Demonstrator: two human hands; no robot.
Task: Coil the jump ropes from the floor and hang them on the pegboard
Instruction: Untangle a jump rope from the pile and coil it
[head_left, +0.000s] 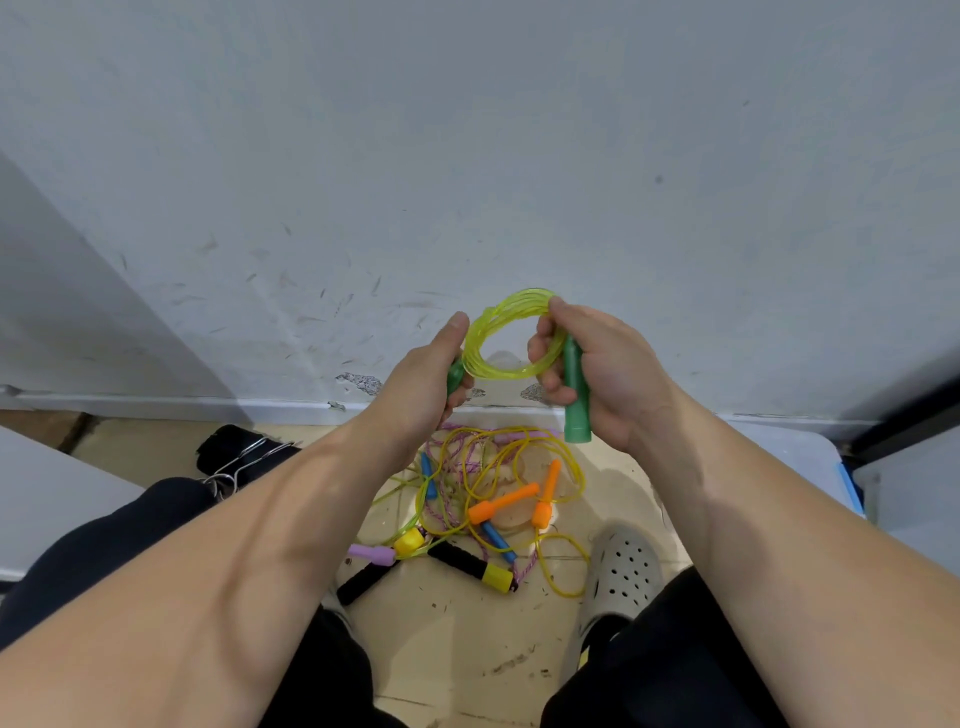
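Left hand (421, 384), right hand (608, 374) round near-vertical green handles (576, 410)

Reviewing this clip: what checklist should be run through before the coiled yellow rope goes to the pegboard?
1. Yellow rope wound into a coil: ok.
2. Left hand grips the left green handle: ok.
3. Right hand grips the right green handle and the coil's side: ok.
4. Coil secured against unwinding: cannot tell.
5. Pegboard in sight: not ok, none visible.
6. Floor ropes coiled: not ok, tangled in a pile.
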